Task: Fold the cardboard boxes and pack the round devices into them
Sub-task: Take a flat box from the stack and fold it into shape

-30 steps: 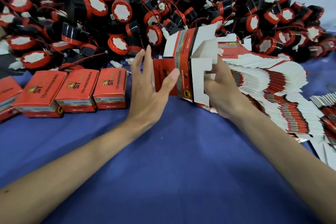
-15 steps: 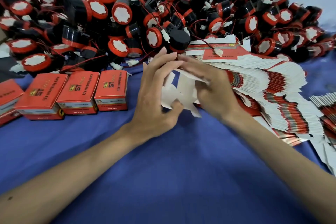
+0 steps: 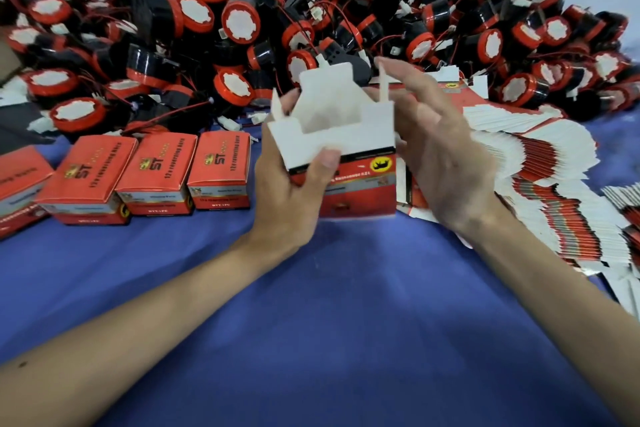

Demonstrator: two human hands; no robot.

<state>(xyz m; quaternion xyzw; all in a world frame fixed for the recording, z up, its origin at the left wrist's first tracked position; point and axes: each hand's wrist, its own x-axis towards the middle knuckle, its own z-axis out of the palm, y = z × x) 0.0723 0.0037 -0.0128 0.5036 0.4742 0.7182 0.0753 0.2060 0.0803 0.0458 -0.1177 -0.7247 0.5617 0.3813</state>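
Observation:
My left hand (image 3: 291,198) grips a red and white cardboard box (image 3: 356,184), held upright with its white top flaps standing open. The thumb presses on the near flap. Just to the box's right, my right hand (image 3: 440,156) is spread with the fingers apart; it looks blurred and holds nothing. A large heap of round black and red devices (image 3: 239,24) with red wires fills the back of the table. A fanned stack of flat, unfolded boxes (image 3: 540,177) lies to the right, behind my right hand.
Three closed red boxes (image 3: 156,177) stand in a row at the left, with another at the left edge (image 3: 17,184). A blue cloth (image 3: 329,305) covers the table. More flat boxes (image 3: 623,204) lie at the far right edge.
The box was flat, then pressed between both hands; now it stands erected with its top flaps up in my left hand, and my right hand has come off it.

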